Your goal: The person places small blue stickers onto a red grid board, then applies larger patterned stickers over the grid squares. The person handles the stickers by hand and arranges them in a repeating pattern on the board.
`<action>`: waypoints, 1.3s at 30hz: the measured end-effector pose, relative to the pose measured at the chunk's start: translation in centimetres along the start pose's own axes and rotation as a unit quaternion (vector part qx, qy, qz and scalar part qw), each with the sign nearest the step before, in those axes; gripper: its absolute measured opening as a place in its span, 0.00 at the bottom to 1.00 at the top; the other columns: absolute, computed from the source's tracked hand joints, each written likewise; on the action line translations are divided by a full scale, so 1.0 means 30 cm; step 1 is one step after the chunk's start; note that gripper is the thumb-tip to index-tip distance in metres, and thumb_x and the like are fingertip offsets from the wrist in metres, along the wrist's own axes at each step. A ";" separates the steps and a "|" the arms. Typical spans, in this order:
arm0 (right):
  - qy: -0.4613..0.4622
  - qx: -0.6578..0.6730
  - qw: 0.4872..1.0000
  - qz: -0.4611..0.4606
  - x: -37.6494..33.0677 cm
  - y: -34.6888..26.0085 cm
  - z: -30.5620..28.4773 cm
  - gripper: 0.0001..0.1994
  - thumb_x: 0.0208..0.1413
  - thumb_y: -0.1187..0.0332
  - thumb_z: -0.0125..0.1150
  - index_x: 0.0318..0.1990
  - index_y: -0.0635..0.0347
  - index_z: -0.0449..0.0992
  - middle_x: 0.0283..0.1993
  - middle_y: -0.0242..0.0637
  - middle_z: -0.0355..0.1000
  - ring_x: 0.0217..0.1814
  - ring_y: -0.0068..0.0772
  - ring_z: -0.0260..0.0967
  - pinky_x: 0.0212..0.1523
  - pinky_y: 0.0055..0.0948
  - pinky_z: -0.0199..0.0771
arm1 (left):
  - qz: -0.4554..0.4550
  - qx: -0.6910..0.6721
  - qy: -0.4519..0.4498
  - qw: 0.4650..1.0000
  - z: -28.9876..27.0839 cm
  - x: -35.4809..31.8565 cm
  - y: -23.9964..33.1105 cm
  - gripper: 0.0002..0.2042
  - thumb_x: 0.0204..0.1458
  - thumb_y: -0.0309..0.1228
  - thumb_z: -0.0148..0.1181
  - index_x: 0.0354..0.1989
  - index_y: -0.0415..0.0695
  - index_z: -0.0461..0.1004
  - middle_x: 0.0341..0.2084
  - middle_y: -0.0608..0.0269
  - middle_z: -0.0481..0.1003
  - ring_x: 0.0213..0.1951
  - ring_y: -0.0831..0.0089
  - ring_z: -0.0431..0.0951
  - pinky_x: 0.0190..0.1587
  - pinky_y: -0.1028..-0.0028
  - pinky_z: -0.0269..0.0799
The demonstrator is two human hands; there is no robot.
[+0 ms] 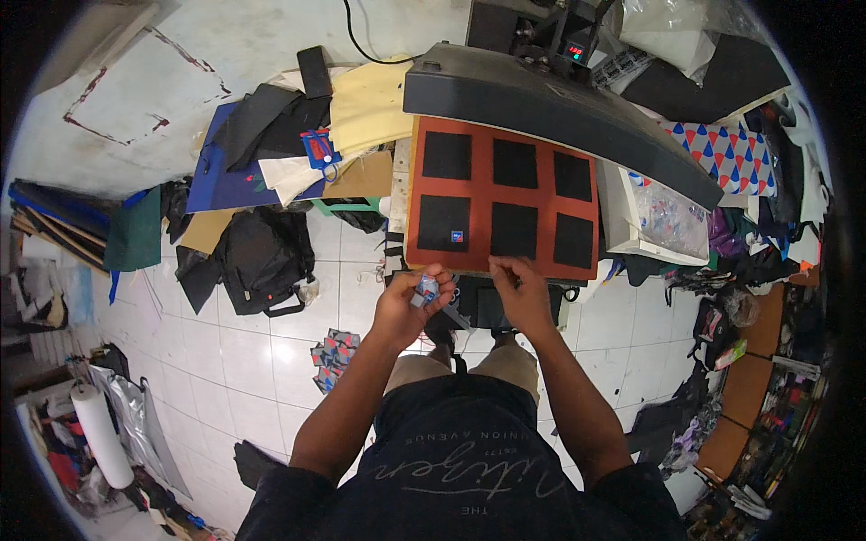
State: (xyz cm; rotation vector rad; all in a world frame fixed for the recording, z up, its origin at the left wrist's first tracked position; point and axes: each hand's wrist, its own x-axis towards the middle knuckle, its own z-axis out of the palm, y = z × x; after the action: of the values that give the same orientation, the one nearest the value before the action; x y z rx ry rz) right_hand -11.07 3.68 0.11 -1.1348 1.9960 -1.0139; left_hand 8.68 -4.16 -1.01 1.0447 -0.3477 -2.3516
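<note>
My left hand, in front of the heat press, curls around a small bunch of blue, white and red labels. My right hand is closed in a pinch at the front edge of the press's orange-red pad; whatever its fingertips hold is too small to make out. Several black fabric squares lie in two rows on the pad. On the front left square sits one small blue and red label. The near middle square is just beyond my right fingertips.
The dark upper platen of the heat press is raised behind the pad. A white box with a clear bag stands to the right. Yellow cloth and black pieces lie at left. A black backpack and printed patches are on the floor.
</note>
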 end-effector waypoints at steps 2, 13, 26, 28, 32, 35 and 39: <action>-0.012 0.049 0.999 0.013 -0.060 0.006 0.006 0.11 0.58 0.65 0.58 0.44 0.60 0.78 0.39 0.40 0.73 0.37 0.31 0.71 0.39 0.28 0.71 | -0.008 -0.030 -0.027 0.999 0.007 -0.026 -0.015 0.16 0.56 0.35 0.46 0.47 0.37 0.70 0.43 0.53 0.74 0.47 0.61 0.75 0.52 0.64 0.73; -0.068 0.134 0.989 -0.004 -0.110 -0.132 -0.005 0.11 0.57 0.66 0.60 0.45 0.60 0.77 0.40 0.37 0.70 0.39 0.25 0.70 0.41 0.25 0.70 | 0.010 0.023 -0.005 1.000 0.092 -0.103 -0.030 0.13 0.56 0.27 0.54 0.50 0.39 0.68 0.45 0.57 0.72 0.49 0.67 0.74 0.52 0.67 0.72; -0.127 0.025 0.985 -0.111 -0.126 -0.152 -0.038 0.11 0.52 0.66 0.63 0.42 0.55 0.77 0.39 0.36 0.70 0.39 0.32 0.70 0.39 0.29 0.71 | 0.036 -0.007 -0.016 0.999 0.085 -0.130 -0.112 0.11 0.57 0.23 0.51 0.47 0.41 0.70 0.43 0.60 0.74 0.46 0.70 0.75 0.50 0.70 0.74; -0.137 0.025 0.983 -0.120 -0.128 -0.141 -0.053 0.11 0.53 0.64 0.61 0.44 0.53 0.77 0.40 0.38 0.70 0.39 0.36 0.71 0.39 0.32 0.72 | 0.045 0.038 -0.006 0.998 0.096 -0.133 -0.134 0.11 0.57 0.23 0.51 0.48 0.41 0.70 0.43 0.59 0.74 0.45 0.70 0.75 0.50 0.70 0.74; -0.173 -0.045 0.969 -0.171 -0.130 -0.117 -0.102 0.12 0.55 0.65 0.58 0.46 0.52 0.77 0.38 0.39 0.70 0.38 0.40 0.71 0.40 0.35 0.72 | 0.054 0.106 0.022 0.993 0.102 -0.131 -0.193 0.10 0.57 0.24 0.54 0.47 0.40 0.70 0.42 0.59 0.74 0.43 0.72 0.76 0.47 0.73 0.76; -0.210 -0.069 0.957 -0.188 -0.129 -0.058 -0.140 0.11 0.56 0.65 0.57 0.45 0.54 0.77 0.37 0.40 0.71 0.39 0.43 0.71 0.40 0.37 0.72 | 0.049 0.125 0.057 0.989 0.128 -0.144 -0.238 0.11 0.56 0.26 0.57 0.47 0.39 0.70 0.41 0.59 0.74 0.40 0.73 0.77 0.45 0.75 0.77; -0.258 -0.038 0.951 -0.166 -0.136 -0.017 -0.190 0.10 0.56 0.65 0.58 0.42 0.58 0.77 0.36 0.41 0.72 0.39 0.42 0.72 0.38 0.37 0.72 | 0.026 0.156 0.097 0.983 0.180 -0.176 -0.280 0.11 0.55 0.26 0.58 0.45 0.39 0.71 0.41 0.60 0.74 0.42 0.71 0.77 0.47 0.73 0.76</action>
State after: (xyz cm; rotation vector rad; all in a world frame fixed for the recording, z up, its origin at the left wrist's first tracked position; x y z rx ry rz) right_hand -13.64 8.91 4.02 -1.6244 1.4653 -0.6965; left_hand 4.46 5.85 2.15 1.3791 -0.6759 -2.1703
